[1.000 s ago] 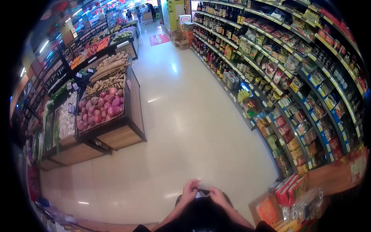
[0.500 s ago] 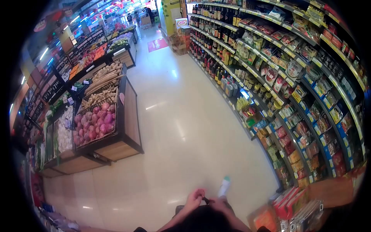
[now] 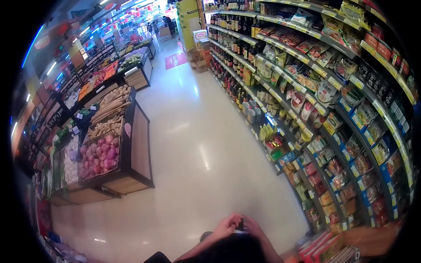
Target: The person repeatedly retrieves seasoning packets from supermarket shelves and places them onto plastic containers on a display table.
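Low in the view, close to my body, my left hand [image 3: 229,224] and my right hand [image 3: 252,226] are held together. Between them is a small dark thing [image 3: 240,223], too small to name. The fingers of my left hand are bent in against it. My right hand's fingers curl round its other side. Dark clothing covers the bottom of the view, just below both hands.
A produce stand with red onions [image 3: 100,155] is at the left. Stocked shelves [image 3: 302,90] curve along the right side. Tiled floor [image 3: 193,175] runs between them, with cartons [image 3: 199,58] and a red floor mat [image 3: 175,61] further off. Boxed goods [image 3: 320,250] stand at the lower right.
The view has moved forward along the aisle, with the onion stand shifting left. Both hands appear slightly further right, still together. The white-and-green shoe seen half a second ago is out of sight.
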Tool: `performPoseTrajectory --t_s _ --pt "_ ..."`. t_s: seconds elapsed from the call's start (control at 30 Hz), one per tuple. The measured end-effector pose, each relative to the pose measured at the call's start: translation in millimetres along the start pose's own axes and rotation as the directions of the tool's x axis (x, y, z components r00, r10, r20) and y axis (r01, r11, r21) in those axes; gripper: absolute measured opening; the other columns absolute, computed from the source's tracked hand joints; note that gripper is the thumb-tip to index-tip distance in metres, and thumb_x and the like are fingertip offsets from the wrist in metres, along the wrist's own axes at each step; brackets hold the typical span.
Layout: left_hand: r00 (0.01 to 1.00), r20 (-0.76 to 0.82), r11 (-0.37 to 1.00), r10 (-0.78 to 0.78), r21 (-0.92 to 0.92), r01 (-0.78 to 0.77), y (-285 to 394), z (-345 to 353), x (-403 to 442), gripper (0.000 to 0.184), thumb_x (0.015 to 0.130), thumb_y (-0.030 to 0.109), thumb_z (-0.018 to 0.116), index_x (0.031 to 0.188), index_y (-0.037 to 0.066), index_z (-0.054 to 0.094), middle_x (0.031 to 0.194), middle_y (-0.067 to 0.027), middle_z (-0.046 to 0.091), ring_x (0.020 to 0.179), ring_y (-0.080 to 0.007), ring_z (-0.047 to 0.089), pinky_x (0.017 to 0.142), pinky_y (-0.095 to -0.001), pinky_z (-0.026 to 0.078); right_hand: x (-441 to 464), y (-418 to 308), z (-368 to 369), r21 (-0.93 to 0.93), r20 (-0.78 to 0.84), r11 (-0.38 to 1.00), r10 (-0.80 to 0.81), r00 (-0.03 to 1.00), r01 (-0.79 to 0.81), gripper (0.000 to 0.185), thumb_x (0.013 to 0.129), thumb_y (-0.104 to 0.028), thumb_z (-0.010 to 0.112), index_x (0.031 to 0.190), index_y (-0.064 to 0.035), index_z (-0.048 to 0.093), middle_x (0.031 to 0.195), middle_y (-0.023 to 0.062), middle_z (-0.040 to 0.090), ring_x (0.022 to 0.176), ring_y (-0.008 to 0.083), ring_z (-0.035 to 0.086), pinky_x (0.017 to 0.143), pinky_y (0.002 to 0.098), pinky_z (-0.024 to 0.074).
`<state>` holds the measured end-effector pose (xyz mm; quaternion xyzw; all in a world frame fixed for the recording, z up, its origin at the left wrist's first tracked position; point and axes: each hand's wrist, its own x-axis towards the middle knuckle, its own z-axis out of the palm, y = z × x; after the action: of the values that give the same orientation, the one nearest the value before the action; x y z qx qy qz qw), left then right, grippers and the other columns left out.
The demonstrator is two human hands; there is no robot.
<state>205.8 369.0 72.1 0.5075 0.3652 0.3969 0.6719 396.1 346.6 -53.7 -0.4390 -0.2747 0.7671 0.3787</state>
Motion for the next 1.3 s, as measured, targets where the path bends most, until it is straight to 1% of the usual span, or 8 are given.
performPoseTrajectory --t_s 0.17,0.27,0.5,0.67,0.9,1.03,1.17,1.3 --pt "0.994 0.108 0.967 -0.007 0.252 -0.021 5.3 39.7 45.6 0.055 0.068 -0.018 0.036 0.116 0.003 0.054 0.086 -0.0051 0.049 0.078 -0.0150 0.050 0.072 -0.0254 0.043 18.8 -25.7 -47.3 0.628 0.043 0.764 0.159 0.986 -0.150 0.038 0.092 -0.019 0.054 0.128 -0.0082 0.045 0.102 0.0115 0.061 0.092 0.0241 0.061 0.081 0.0396 0.0507" --pt "0.995 0.098 0.933 0.017 0.356 -0.051 19.2 43.9 62.5 0.056 0.068 -0.017 0.036 0.115 0.006 0.055 0.084 -0.0061 0.049 0.073 -0.0167 0.051 0.067 -0.0268 0.044 16.9 -46.2 -64.9 0.411 -0.045 0.907 0.124 0.991 -0.095 0.037 0.092 -0.020 0.056 0.125 -0.0073 0.048 0.097 0.0100 0.062 0.087 0.0213 0.062 0.077 0.0372 0.0510" --pt "0.996 0.083 0.857 -0.009 0.514 -0.035 16.2 27.1 100.5 0.054 0.069 -0.017 0.038 0.115 0.007 0.054 0.086 -0.0072 0.051 0.074 -0.0178 0.053 0.066 -0.0286 0.045 26.4 -93.4 -66.8 0.373 -0.102 0.925 0.112 0.989 -0.066 0.031 0.088 -0.023 0.062 0.113 -0.0050 0.057 0.097 0.0079 0.062 0.093 0.0219 0.059 0.076 0.0376 0.0505" --pt "0.998 0.057 0.784 0.037 0.617 -0.065 22.9 6.0 143.4 0.045 0.075 -0.013 0.040 0.112 0.007 0.057 0.086 -0.0137 0.056 0.082 -0.0302 0.058 0.071 -0.0362 0.047 46.5 -99.9 -94.3 0.115 -0.211 0.990 0.098 0.973 -0.075 0.028 0.087 -0.008 0.062 0.114 -0.0010 0.058 0.095 0.0078 0.064 0.084 0.0166 0.062 0.076 0.0306 0.0519" --pt "0.991 0.128 0.788 0.047 0.604 -0.115 40.3 -42.1 221.5 0.044 0.077 -0.013 0.040 0.112 0.007 0.057 0.088 -0.0139 0.056 0.085 -0.0323 0.057 0.074 -0.0380 0.047 67.0 -155.4 -79.0 -0.049 -0.127 0.997 0.045 0.991 -0.052 0.028 0.081 0.005 0.059 0.108 0.0003 0.057 0.091 0.0071 0.061 0.082 0.0185 0.061 0.076 0.0301 0.0518" --pt "0.970 0.244 0.757 0.005 0.632 -0.163 55.3 -71.7 269.6 0.040 0.080 -0.010 0.042 0.112 0.007 0.057 0.088 -0.0150 0.056 0.086 -0.0322 0.056 0.077 -0.0385 0.046 111.7 -159.0 -60.6 -0.239 -0.157 0.971 -0.041 0.987 0.003 0.025 0.075 0.005 0.057 0.098 -0.0021 0.057 0.085 0.0072 0.062 0.079 0.0181 0.060 0.072 0.0296 0.0507" --pt "0.951 0.307 0.755 0.019 0.620 -0.216 59.4 -98.3 302.2 0.031 0.081 -0.008 0.045 0.106 0.005 0.060 0.086 -0.0149 0.056 0.078 -0.0306 0.059 0.070 -0.0364 0.048 157.6 -173.8 -29.2 -0.678 -0.261 0.735 -0.214 0.941 -0.020 0.029 0.069 0.005 0.056 0.097 -0.0031 0.055 0.090 0.0111 0.063 0.085 0.0208 0.062 0.077 0.0331 0.0505" --pt "0.905 0.423 0.759 -0.049 0.604 -0.241 78.1 -112.8 329.4 0.031 0.082 -0.007 0.045 0.106 0.005 0.060 0.089 -0.0165 0.056 0.079 -0.0321 0.059 0.070 -0.0372 0.048 186.6 -175.3 -18.0 -0.733 -0.361 0.678 -0.322 0.876 -0.053 0.034 0.065 0.008 0.053 0.096 -0.0043 0.058 0.088 0.0151 0.062 0.082 0.0252 0.063 0.074 0.0338 0.0514"
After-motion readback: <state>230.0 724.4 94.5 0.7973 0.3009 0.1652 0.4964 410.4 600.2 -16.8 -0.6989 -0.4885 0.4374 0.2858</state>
